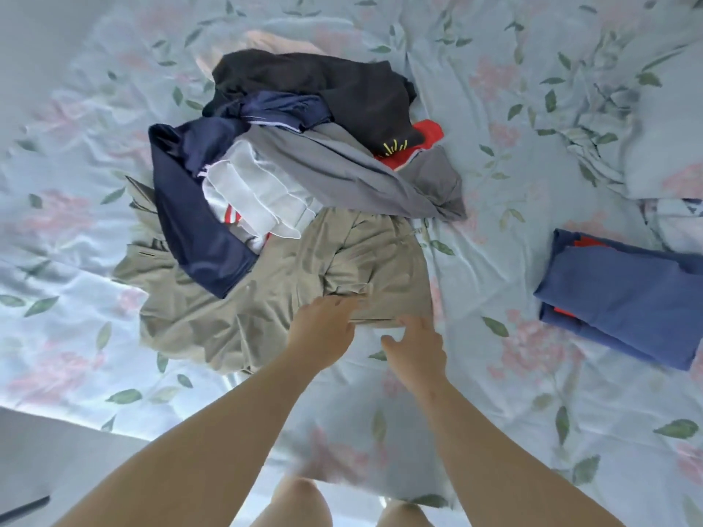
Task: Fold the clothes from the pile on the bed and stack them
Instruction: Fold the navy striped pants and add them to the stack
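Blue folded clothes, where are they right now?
In the head view, the blue folded clothes lie on the flowered sheet at the right edge, apart from the messy pile in the middle.

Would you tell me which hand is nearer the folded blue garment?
Right. The right hand is left of the folded blue garment; the left hand is farther left, on the khaki garment.

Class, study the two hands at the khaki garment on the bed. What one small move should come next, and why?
Probably close the right hand on the near edge of the khaki garment. The left hand touches that edge, the right hovers open beside it, and the navy garment lies over its far side, so two grips would likely pull it free.
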Tool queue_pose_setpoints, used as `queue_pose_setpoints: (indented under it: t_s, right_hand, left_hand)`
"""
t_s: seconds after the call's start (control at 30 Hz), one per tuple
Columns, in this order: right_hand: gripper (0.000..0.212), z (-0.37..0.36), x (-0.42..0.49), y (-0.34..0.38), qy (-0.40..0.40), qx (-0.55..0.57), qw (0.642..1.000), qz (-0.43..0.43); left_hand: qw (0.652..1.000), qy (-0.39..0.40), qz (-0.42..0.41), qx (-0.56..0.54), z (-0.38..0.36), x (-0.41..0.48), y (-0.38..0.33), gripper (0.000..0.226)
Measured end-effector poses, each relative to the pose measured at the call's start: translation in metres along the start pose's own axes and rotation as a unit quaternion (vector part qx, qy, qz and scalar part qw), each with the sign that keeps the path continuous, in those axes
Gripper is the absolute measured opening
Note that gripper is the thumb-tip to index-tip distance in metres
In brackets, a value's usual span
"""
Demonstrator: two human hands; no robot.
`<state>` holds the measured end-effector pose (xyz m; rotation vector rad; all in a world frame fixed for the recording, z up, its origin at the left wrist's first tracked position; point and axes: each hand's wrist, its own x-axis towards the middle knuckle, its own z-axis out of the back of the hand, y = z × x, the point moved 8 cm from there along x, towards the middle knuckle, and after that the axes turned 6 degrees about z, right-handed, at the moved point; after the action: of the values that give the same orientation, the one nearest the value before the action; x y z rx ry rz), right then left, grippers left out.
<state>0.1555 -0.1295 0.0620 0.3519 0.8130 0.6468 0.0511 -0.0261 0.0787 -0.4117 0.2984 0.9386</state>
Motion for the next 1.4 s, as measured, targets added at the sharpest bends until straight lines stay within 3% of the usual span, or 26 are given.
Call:
queue_pose_setpoints:
  t_s: [0.27, 0.43, 0.6, 0.8, 1.07, 1.2, 1.3, 1.4]
  right_hand:
    - [0.043, -0.075, -0.006, 0.089, 0.02, 0.01, 1.0, 0.002]
    - [0.042, -0.099, 0.0, 0.111, 0.032, -0.003, 0.999, -0.01]
    - [0.028, -0.11, 0.011, 0.12, 0.034, -0.012, 0.999, -0.016]
    - [0.029, -0.123, 0.033, 0.117, 0.042, -0.013, 0.998, -0.033]
    - [0.03, -0.137, 0.061, 0.114, 0.059, -0.015, 0.997, -0.049]
    - [0.043, -0.137, 0.067, 0.118, 0.06, 0.005, 0.997, -0.041]
    - [0.041, -0.134, 0.066, 0.121, 0.061, 0.017, 0.997, -0.044]
    - [0.037, -0.121, 0.06, 0.131, 0.041, 0.052, 0.997, -0.038]
  left_hand:
    - [1.0, 0.022, -0.006, 0.003, 0.012, -0.015, 0.108, 0.029]
    - [0.999, 0.034, 0.006, -0.011, 0.012, -0.007, 0.152, 0.03]
    - [0.998, 0.05, 0.013, -0.018, 0.008, 0.015, 0.182, 0.036]
    - [0.998, 0.029, 0.055, 0.008, 0.006, 0.067, 0.222, 0.042]
    - [0.991, -0.048, 0.104, 0.065, 0.02, 0.131, 0.251, 0.069]
    - [0.989, -0.071, 0.129, -0.013, 0.024, 0.139, 0.265, 0.027]
    - [0.978, -0.097, 0.12, -0.14, 0.032, 0.134, 0.268, 0.018]
    - [0.915, -0.147, 0.207, -0.314, 0.058, 0.112, 0.276, 0.019]
